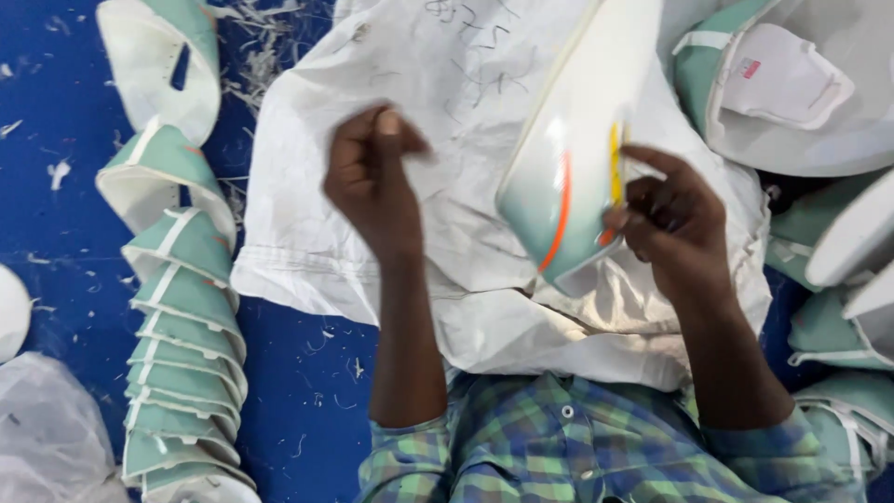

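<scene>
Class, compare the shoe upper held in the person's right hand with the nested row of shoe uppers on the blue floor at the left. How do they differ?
The white-and-green shoe upper with orange and yellow stripes is single, lifted over the white sack, gripped by the right hand. The row of green uppers with white trim is many pieces, nested, lying untouched on the blue floor, with no orange or yellow showing. Both share green and white colouring.

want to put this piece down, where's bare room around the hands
Free: the white woven sack between left hand and right hand, which grips the white-and-green shoe sole; also blue floor beside the nested stack of green-and-white pieces. Crowded: right side's pile.
</scene>
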